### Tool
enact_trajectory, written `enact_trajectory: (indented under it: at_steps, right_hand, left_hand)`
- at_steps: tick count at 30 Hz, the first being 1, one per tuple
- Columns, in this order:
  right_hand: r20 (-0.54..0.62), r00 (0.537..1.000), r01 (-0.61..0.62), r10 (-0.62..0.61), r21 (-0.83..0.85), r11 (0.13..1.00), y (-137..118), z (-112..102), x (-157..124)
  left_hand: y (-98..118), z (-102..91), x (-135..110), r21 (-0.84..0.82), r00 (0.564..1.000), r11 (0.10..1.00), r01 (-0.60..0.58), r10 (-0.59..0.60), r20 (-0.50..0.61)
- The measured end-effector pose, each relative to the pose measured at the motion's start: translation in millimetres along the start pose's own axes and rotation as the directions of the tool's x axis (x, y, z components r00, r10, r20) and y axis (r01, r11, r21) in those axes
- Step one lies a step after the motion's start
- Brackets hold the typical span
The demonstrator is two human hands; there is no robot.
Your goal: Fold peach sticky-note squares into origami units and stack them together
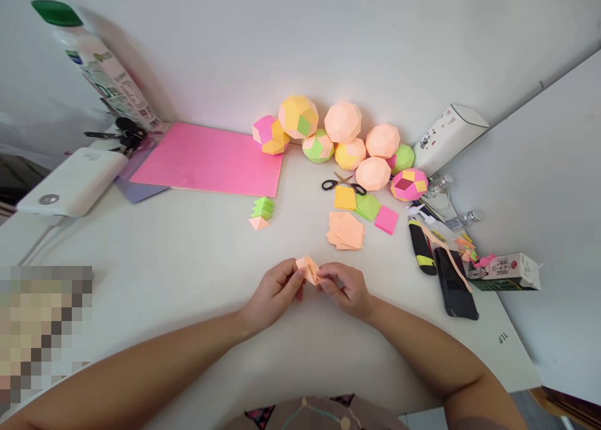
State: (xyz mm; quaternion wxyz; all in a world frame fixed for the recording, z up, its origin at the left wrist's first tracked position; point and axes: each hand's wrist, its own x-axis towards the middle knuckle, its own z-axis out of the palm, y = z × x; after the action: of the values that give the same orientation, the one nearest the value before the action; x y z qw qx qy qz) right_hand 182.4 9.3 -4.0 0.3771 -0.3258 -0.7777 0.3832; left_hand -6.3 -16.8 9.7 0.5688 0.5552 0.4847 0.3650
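Observation:
Between my two hands is a small peach folded paper piece (308, 270), held just above the near part of the table. My left hand (277, 289) pinches its left side between thumb and fingers. On the other side, my right hand (346, 287) grips the right edge with its fingertips. Just beyond lies a loose stack of peach paper squares (346, 231). Further left, folded green and peach paper units (261, 212) sit in a short row. Yellow (345, 198), green (368, 206) and pink paper squares (386, 220) are stacked behind the peach ones.
Several paper balls (343, 122) line the wall, with scissors (344, 183) in front. A pink sheet (211, 159) lies at left, near a white power bank (72, 181) and a tall bottle (103, 67). At right are a box cutter (422, 247), a phone (455, 283) and a carton (507, 272).

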Motion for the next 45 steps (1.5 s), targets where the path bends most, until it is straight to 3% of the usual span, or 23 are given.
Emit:
enact_trajectory:
  at_steps: [10,16,25,32,45]
  right_hand:
    - [-0.024,0.992,-0.118,0.121,0.110,0.987,-2.2,0.4,3.8]
    - [-0.037,0.995,-0.090,0.094,0.111,0.990,-0.5,0.8,3.8]
    - [-0.039,0.992,-0.114,0.119,0.106,0.988,0.7,0.1,3.4]
    - [-0.028,0.994,-0.105,0.109,0.116,0.988,0.4,-0.8,4.3]
    - [0.035,0.999,0.023,-0.026,0.101,0.995,-3.2,-3.2,6.8]
  left_hand:
    - [-0.6,0.4,0.2,-0.040,1.000,0.999,-0.019,0.019,0.010]
    - [-3.5,3.8,0.0,-0.209,0.997,0.977,-0.040,0.024,-0.080]
    - [-3.8,3.0,-0.9,-0.200,0.998,0.980,-0.005,-0.007,-0.056]
    - [-3.2,2.3,-2.2,-0.302,0.999,0.953,-0.023,0.010,-0.046]
    - [-0.1,1.7,0.4,-0.242,0.994,0.964,0.107,-0.103,0.030]
